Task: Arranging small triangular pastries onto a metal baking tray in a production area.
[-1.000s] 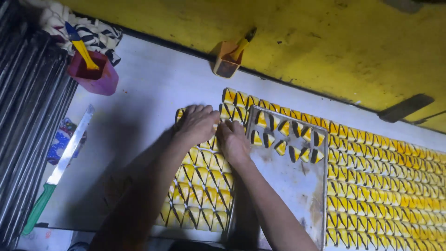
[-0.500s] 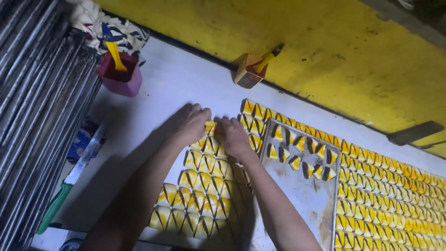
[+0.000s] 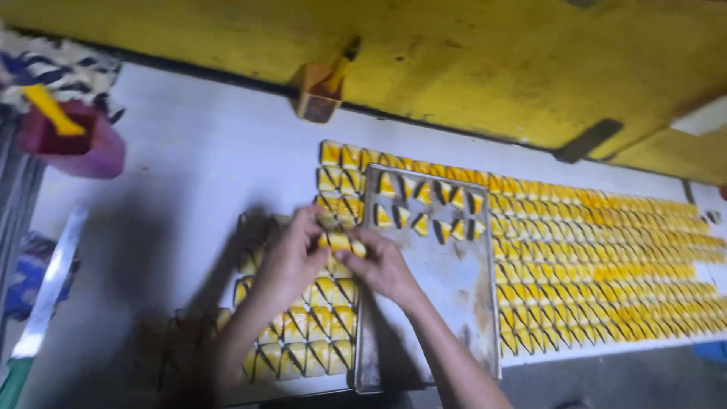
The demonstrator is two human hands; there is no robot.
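Note:
My left hand [image 3: 288, 261] and my right hand [image 3: 382, 266] meet over a block of small yellow square pieces [image 3: 303, 326] laid in rows on a pale table [image 3: 182, 189]. Both hands pinch a short row of yellow pieces [image 3: 341, 242] between their fingertips, lifted slightly above the block. Just right of my right hand lies a grey metal tray [image 3: 447, 295] with several yellow pieces [image 3: 428, 208] along its far end.
A wide field of yellow pieces [image 3: 606, 265] covers the table's right side. A small orange cup with a brush [image 3: 322, 95] stands at the back by the yellow wall [image 3: 454, 60]. A purple pot [image 3: 72, 140] with a yellow tool sits far left; a long knife [image 3: 42, 303] lies at the left edge.
The view has swung right and closer. My hands went from pressing flat on the block to pinching a short row of pieces between them.

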